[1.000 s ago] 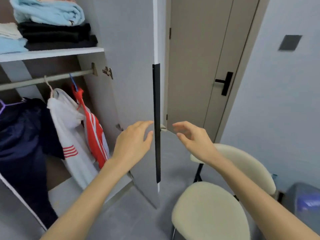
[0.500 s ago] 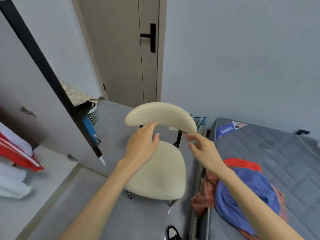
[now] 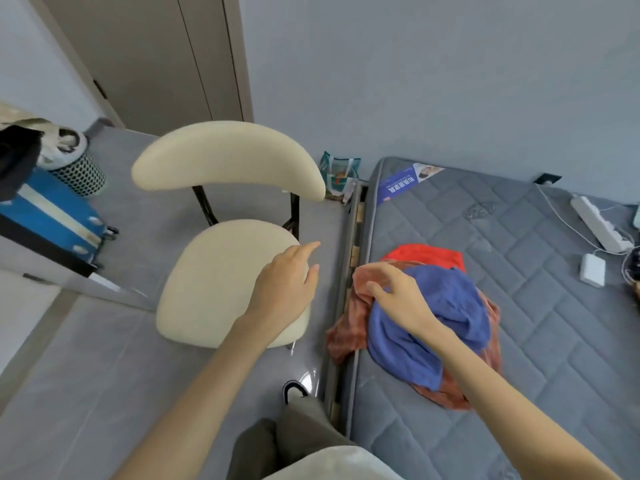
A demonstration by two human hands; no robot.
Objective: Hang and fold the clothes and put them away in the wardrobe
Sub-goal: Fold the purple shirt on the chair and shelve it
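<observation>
A pile of clothes lies on the grey mattress (image 3: 519, 306) near its left edge. A blue garment (image 3: 450, 313) sits on top of a rust-coloured one (image 3: 346, 330), and a red one (image 3: 426, 252) shows behind them. My right hand (image 3: 394, 296) is on the pile, and its curled fingers and thumb pinch the cloth where blue meets rust. My left hand (image 3: 287, 285) hovers with relaxed fingers over the right edge of the cream chair seat (image 3: 214, 282) and holds nothing. The wardrobe is out of view.
The cream chair (image 3: 225, 157) stands between me and the beige door (image 3: 149, 57). A blue suitcase (image 3: 52, 213) and a dotted basket (image 3: 79, 174) sit at the left. A white power strip (image 3: 599, 223) and a charger (image 3: 593, 274) lie on the mattress at the right. My shoe (image 3: 294, 389) is beside the bed frame.
My view has swung from the open wardrobe to the chair and the bed. My right hand has come down onto the clothes pile, and my left hand has dropped from the chair back towards the seat.
</observation>
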